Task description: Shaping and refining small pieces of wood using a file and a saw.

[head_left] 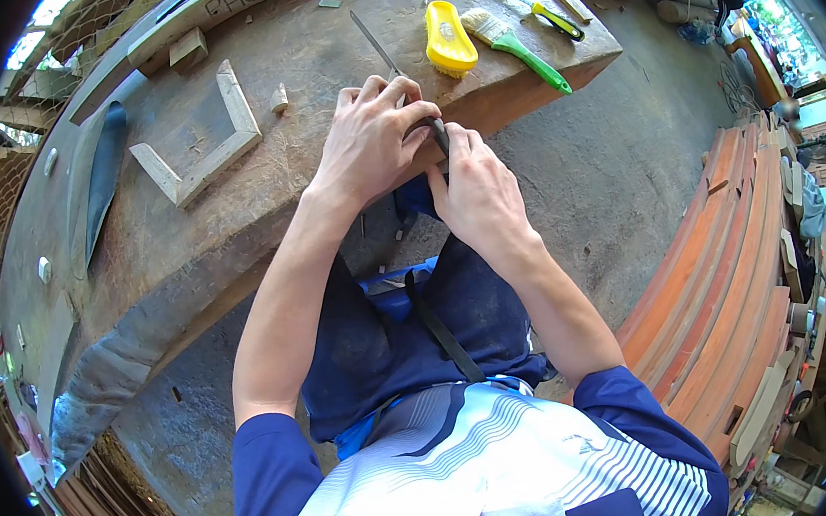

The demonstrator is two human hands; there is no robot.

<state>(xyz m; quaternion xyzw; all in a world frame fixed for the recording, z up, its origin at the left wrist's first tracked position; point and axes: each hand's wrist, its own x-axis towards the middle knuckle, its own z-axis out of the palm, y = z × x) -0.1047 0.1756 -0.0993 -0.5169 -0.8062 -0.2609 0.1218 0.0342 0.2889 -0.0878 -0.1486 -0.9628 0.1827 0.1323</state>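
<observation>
At the table's near edge, my left hand (378,133) and my right hand (485,188) are closed close together on a thin tool (375,41). Its narrow grey metal blade points away over the table, beyond my left fingers. A dark part (440,134), perhaps its handle, shows between the hands, and my right fingers wrap round it. Whether it is a file or a knife I cannot tell. My fingers hide its middle. Left of my left hand lie a small wood piece (278,99) and a three-sided wooden frame (246,140).
On the brown table (307,61) lie a yellow oval brush (450,38), a green-handled paintbrush (523,52) and a thin-bladed tool with a yellow-black handle (559,21). A dark curved sheet (103,177) is at the left. Long reddish boards (718,261) are stacked at the right.
</observation>
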